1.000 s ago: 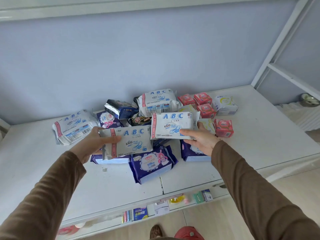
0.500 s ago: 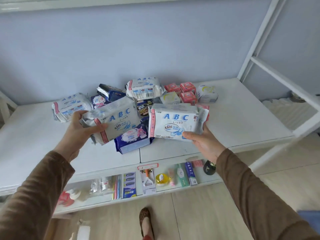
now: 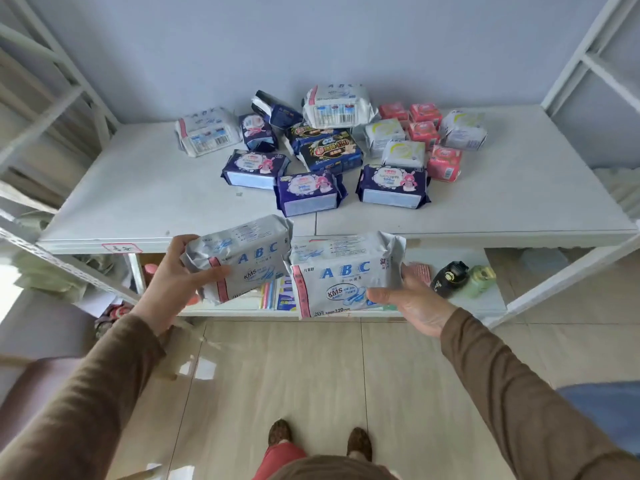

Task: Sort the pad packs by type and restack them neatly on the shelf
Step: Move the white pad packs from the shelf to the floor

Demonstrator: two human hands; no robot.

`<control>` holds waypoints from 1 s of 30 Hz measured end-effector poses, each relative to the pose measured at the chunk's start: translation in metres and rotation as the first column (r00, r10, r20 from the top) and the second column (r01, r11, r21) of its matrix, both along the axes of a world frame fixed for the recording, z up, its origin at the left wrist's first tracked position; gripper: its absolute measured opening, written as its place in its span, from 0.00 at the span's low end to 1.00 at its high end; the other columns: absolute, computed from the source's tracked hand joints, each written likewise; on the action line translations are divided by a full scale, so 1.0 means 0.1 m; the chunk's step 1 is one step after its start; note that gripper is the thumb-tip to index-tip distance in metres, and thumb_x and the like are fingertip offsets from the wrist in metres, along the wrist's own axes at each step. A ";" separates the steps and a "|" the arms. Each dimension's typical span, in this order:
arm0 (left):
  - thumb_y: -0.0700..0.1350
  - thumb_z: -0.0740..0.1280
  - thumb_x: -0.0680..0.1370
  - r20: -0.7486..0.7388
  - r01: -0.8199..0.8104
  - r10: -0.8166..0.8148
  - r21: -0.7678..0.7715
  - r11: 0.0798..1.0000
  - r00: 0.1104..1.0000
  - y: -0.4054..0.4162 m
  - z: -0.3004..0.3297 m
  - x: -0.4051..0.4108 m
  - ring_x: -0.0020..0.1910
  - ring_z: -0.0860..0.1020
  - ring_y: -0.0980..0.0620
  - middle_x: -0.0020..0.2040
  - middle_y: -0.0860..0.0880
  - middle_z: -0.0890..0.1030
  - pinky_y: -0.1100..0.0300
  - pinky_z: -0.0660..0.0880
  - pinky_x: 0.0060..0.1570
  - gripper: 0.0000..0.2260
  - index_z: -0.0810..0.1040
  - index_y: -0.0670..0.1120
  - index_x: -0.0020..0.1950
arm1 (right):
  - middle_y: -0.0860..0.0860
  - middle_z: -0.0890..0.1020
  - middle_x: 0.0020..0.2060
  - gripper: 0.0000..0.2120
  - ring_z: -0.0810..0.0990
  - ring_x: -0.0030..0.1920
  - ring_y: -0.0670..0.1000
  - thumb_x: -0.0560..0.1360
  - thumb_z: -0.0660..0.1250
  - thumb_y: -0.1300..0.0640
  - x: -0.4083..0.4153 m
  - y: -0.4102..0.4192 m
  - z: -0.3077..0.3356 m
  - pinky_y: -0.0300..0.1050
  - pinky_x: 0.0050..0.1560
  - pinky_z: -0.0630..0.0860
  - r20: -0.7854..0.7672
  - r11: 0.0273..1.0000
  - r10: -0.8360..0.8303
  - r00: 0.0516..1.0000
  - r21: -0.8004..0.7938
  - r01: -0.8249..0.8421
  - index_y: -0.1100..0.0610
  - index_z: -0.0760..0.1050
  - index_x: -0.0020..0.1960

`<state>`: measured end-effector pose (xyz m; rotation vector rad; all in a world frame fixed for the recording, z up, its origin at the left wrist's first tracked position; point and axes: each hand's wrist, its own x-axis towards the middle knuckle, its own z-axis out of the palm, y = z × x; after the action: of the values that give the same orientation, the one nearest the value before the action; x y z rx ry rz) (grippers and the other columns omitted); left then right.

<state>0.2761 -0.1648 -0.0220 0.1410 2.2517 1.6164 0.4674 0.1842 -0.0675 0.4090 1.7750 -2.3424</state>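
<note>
The white shelf point(image 3: 519, 202) spans mid-frame, its bare left stretch the best home for a white stack. Below its front edge, left hand point(image 3: 173, 282) and right hand point(image 3: 412, 303) each curl fingers round a white ABC pad pack point(image 3: 242, 258) point(image 3: 346, 271); square their edges together before setting them down.

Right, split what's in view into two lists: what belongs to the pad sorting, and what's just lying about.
Part of the job:
- white ABC pack held by the left hand
- white ABC pack held by the right hand
- two more white ABC packs on the shelf
- purple packs
- dark packs
- pink packs
- pale yellow-marked packs

Lying about:
- black bottle and green bottle on the lower shelf
- red label
</note>
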 end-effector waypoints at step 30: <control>0.50 0.82 0.62 0.061 0.287 -0.289 -0.417 0.862 0.955 -3.48 -3.56 -1.39 0.46 0.77 0.53 0.50 0.54 0.77 0.57 0.73 0.43 0.30 0.68 0.58 0.56 | 0.40 0.82 0.59 0.35 0.79 0.61 0.40 0.67 0.79 0.67 -1.04 -4.13 -2.76 0.35 0.54 0.78 0.439 0.974 -0.024 0.898 0.214 -0.078 0.44 0.71 0.67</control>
<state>0.1368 -0.5130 -0.3777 0.3472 2.3873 0.9516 0.3633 -0.2289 -0.3431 0.8644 1.7997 -1.8340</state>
